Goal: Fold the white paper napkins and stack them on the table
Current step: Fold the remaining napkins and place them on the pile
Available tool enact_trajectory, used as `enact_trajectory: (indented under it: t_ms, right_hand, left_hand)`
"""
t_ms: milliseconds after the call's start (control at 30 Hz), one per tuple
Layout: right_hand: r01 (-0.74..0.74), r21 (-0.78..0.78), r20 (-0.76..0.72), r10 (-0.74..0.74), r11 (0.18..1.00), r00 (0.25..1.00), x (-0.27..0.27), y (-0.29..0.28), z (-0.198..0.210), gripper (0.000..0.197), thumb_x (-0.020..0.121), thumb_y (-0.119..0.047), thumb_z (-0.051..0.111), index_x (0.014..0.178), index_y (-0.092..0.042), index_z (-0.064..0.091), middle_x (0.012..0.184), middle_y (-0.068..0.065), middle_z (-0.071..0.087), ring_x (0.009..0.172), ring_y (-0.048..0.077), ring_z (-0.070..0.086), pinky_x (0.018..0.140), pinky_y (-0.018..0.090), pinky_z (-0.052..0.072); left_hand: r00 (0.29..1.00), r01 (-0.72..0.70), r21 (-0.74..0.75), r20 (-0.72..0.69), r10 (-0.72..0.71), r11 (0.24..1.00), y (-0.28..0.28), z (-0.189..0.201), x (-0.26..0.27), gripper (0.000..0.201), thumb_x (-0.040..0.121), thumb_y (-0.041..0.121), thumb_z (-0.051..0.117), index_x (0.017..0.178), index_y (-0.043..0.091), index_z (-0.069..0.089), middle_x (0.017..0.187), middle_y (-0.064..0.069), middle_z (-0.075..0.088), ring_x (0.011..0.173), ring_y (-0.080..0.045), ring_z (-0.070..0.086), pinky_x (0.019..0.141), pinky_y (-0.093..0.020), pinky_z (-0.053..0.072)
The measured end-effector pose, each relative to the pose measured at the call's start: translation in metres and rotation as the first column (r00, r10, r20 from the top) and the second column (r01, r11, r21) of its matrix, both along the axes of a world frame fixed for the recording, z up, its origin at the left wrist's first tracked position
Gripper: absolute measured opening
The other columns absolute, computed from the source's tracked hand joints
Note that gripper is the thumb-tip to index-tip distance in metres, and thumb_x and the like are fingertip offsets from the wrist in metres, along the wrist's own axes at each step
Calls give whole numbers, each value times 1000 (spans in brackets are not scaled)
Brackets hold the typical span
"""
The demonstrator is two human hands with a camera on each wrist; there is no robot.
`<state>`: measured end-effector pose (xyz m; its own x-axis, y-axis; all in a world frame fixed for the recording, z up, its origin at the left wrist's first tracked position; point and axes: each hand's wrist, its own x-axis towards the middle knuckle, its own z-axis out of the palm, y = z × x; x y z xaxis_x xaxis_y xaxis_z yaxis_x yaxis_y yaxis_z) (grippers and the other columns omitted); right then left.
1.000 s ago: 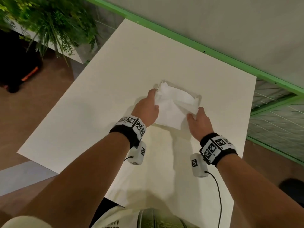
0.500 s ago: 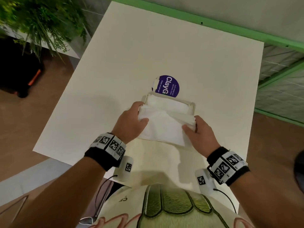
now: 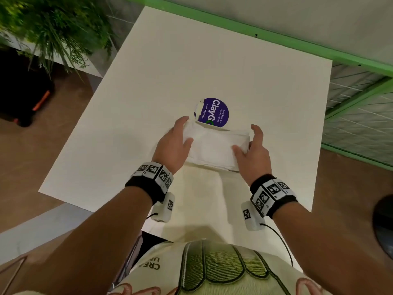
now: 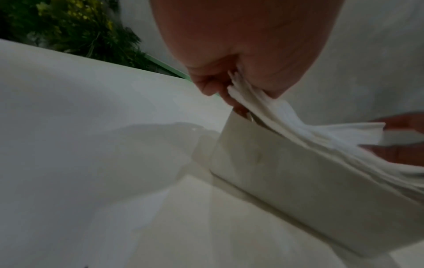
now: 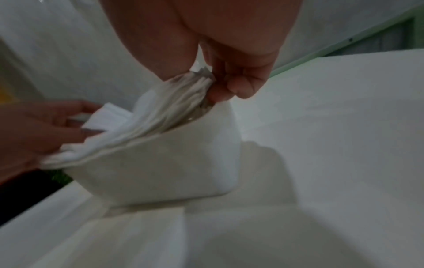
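Observation:
A thick bundle of white paper napkins (image 3: 214, 142) sits in a white holder (image 3: 212, 162) on the white table (image 3: 148, 81). My left hand (image 3: 179, 138) pinches the bundle's left end between thumb and fingers, as the left wrist view shows (image 4: 229, 87). My right hand (image 3: 249, 145) pinches the right end, with the napkin edges bunched between thumb and fingers (image 5: 206, 81). The napkins (image 4: 286, 123) bow upward out of the holder (image 4: 298, 181). The holder's (image 5: 160, 163) inside is hidden by the paper.
A round purple sticker (image 3: 213, 112) lies on the table just beyond the holder. A green plant (image 3: 53, 24) stands off the table's far left corner, with a black object (image 3: 21, 99) on the floor below. A green rail (image 3: 297, 47) runs behind the table.
The holder with the napkins has come toward me, uncovering the purple sticker. My hands have shifted outward to the two ends of the bundle and now pinch it there.

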<state>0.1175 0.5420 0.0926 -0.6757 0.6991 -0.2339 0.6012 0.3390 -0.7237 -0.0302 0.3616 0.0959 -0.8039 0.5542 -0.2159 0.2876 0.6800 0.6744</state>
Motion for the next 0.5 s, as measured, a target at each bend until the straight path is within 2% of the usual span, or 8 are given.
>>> enact_trajectory:
  t_ms: [100,200,300,400,500]
  right_hand:
    - [-54,115,30,51,992,998,-1,-2,-2,66,98,-31,57,150,-33,17,106,7,68,94,29,64,84,41,54]
    - [-67,159,-14,71,985,997,1,-3,-2,59,100,-31,53,150,-32,22,113,6,66,101,28,62,88,40,51]
    - [-60,192,-64,74,980,995,1,1,-6,52,102,-29,50,149,-32,27,113,4,63,103,26,60,90,40,50]
    - [-146,294,29,144,945,989,-1,3,-11,50,102,-25,49,149,-27,33,110,9,60,103,29,54,86,42,49]
    - [-240,429,166,185,871,969,-1,4,-14,45,99,-25,52,143,-22,45,107,12,51,99,30,48,79,45,51]
  left_hand:
    - [998,1,25,-63,1,1000,1,-2,2,59,101,24,55,154,27,28,149,-6,52,129,-30,55,105,-42,46]
    - [991,0,59,-136,8,998,1,-4,3,56,102,25,54,154,24,31,146,-6,51,122,-33,58,103,-46,48]
    - [983,16,89,-182,1,996,2,-6,4,55,103,26,53,153,25,30,142,-6,52,116,-34,59,99,-48,50]
    - [979,24,51,-205,-13,998,6,-10,2,61,101,26,55,153,29,24,135,-7,50,98,-36,63,85,-50,54]
    - [955,79,-60,-282,-93,995,10,-14,0,66,98,25,60,154,24,25,127,-11,48,80,-35,62,74,-48,56]
